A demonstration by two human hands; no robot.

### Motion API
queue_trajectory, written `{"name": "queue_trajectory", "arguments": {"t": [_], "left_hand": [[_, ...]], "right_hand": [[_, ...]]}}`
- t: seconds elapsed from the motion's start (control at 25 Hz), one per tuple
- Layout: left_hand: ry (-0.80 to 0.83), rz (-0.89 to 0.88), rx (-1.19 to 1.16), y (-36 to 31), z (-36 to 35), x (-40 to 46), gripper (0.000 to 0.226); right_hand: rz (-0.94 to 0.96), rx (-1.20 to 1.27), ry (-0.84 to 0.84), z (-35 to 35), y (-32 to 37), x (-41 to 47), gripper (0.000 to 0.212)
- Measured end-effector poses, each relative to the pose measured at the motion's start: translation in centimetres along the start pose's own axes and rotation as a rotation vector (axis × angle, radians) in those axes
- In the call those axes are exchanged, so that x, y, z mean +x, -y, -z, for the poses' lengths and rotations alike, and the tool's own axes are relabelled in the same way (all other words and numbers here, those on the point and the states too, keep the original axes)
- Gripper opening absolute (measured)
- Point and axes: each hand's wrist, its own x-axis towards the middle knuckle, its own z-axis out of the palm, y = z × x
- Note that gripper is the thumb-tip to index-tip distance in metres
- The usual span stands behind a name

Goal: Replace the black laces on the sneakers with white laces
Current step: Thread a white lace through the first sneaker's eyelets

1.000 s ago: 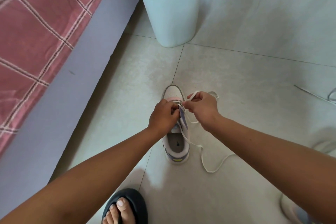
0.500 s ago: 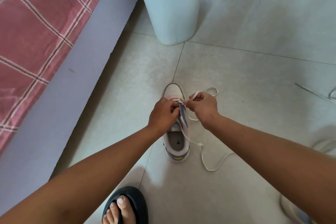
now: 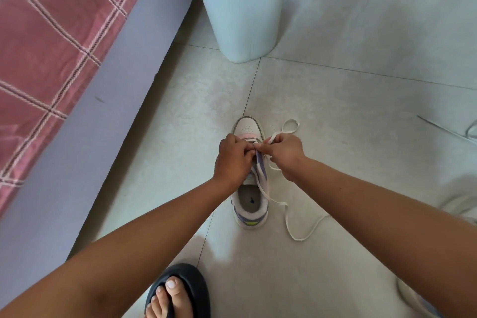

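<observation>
Head-camera view looks down at a white sneaker (image 3: 249,196) standing on the tiled floor (image 3: 335,116), toe pointing away, just short of a white waste bin (image 3: 240,10) lined with a blue bag. Both hands meet over the lowest eyelets near the toe. The left hand (image 3: 233,160) has its fingers curled onto the shoe's upper there, though whether they pinch the lace or only steady the eyelet flap is hard to tell. The right hand (image 3: 286,153) pinches the white lace (image 3: 286,217) between thumb and fingertips; one end loops out beyond the toe, the other trails over the collar and onto the floor to the right.

No black lace shows on this shoe, so removal looks done here, and only the first row or so of white seems threaded. Most eyelets remain. A second sneaker (image 3: 413,299) sits partly visible at the lower right edge, its lacing unseen. A dark lace (image 3: 438,128) lies on the floor far right.
</observation>
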Motion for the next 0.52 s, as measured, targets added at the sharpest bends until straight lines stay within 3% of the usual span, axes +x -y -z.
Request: {"name": "queue_trajectory", "arguments": {"t": [0.08, 0.24, 0.44, 0.52], "left_hand": [[0.017, -0.013, 0.078, -0.4, -0.2, 0.1, 0.02], [0.086, 0.031, 0.116, -0.9, -0.6, 0.4, 0.024], [0.146, 0.052, 0.001, -1.8, 1.3, 0.4, 0.015], [0.188, 0.029, -0.092, -1.9, 2.7, -0.3, 0.012]], "right_hand": [[-0.072, 0.063, 0.063, 0.4, 0.0, -0.6, 0.021], [-0.129, -0.266, 0.009, 0.6, -2.3, -3.0, 0.038], [0.222, -0.495, 0.062, 0.9, -3.7, -5.3, 0.034], [0.234, -0.542, 0.031, 1.3, -3.4, -4.6, 0.032]]}}
